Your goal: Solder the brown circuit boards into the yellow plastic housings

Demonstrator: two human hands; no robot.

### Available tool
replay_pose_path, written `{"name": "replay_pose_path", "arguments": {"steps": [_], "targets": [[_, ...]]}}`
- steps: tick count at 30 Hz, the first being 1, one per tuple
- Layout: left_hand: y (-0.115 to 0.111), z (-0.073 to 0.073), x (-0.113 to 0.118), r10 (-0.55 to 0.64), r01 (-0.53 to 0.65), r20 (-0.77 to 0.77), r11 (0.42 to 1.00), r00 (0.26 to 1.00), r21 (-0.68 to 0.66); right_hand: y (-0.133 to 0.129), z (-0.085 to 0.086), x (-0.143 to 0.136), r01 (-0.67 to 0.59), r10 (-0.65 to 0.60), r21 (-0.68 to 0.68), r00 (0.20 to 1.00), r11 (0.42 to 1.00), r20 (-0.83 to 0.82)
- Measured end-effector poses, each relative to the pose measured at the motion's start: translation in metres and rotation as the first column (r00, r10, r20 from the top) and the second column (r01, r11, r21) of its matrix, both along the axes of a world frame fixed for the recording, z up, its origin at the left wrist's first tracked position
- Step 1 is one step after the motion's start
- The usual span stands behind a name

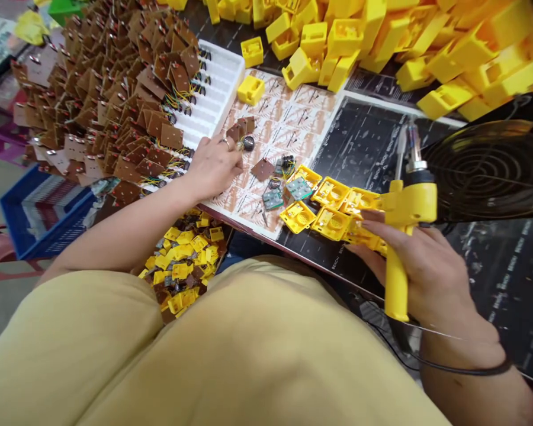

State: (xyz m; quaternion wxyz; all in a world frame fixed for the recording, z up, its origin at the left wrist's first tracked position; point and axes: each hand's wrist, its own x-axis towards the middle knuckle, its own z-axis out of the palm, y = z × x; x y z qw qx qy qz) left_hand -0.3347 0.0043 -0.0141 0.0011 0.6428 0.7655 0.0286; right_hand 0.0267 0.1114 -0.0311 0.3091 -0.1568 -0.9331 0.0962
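Observation:
My left hand [216, 167] rests at the left of the patterned board, fingers curled down beside small brown circuit boards [240, 127] and a round dark speaker [249, 143]; what its fingertips grip is hidden. My right hand [435, 269] is wrapped round a yellow pistol-shaped soldering gun [397, 278], its metal tip pointing up and away. That hand's thumb and fingers also reach the nearest yellow housings. Two rows of open yellow housings [331, 223] lie between my hands. Near them are green circuit boards [299, 187] and another brown board [263, 170] with wires.
Brown wired boards [115, 89] are heaped at the left on a white ribbed tray [222, 77]. Yellow cases [346, 38] pile up at the back. A fan [484, 171] stands at right. Below the table edge are more yellow parts [186, 254] and a blue basket [39, 231].

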Motion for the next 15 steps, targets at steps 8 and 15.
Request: {"name": "replay_pose_path", "arguments": {"steps": [8,15], "targets": [[-0.005,0.022,0.023,-0.107,-0.022,0.441,0.961,0.891,0.277,-0.006,-0.012,-0.039,-0.062,0.062,0.083,0.998,0.995,0.001],[0.022,0.010,0.086,-0.288,0.247,0.451,0.958,0.845,0.148,-0.013,0.015,-0.026,0.086,-0.079,0.039,0.983,0.996,-0.164]]}}
